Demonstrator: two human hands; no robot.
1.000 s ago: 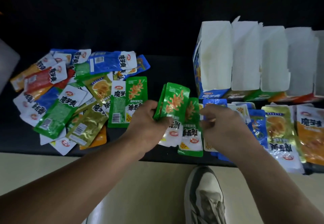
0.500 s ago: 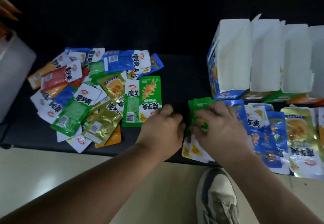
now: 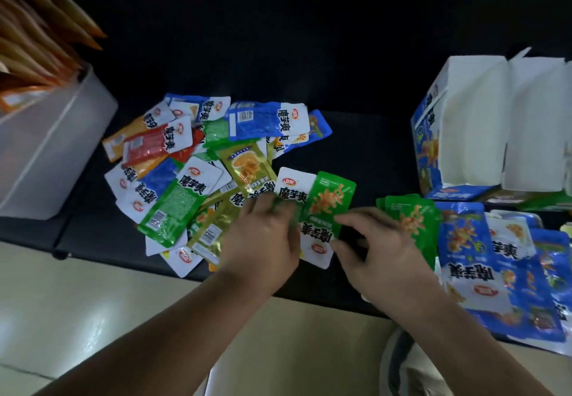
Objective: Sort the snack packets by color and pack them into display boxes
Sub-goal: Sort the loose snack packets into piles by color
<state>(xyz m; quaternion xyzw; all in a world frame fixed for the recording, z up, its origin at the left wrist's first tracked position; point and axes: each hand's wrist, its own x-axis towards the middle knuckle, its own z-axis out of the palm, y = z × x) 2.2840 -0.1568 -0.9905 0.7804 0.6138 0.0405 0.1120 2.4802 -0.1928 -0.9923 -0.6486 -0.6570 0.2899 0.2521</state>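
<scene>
Two green packets lie side by side on the black table (image 3: 371, 154), at the right edge of the mixed pile (image 3: 198, 179): a picture-side green packet (image 3: 329, 203) and, touching its left side, a white-topped packet (image 3: 292, 188). The left hand (image 3: 263, 241) lies over the lower part of the white-topped packet, fingers stretched forward and motion-blurred. The right hand (image 3: 383, 247) sits just right of the green packet, forefinger and thumb at its right edge; whether they pinch it I cannot tell. Beyond that hand lie a green stack (image 3: 411, 225) and a blue stack (image 3: 470, 256), in front of the open display boxes (image 3: 473, 126).
</scene>
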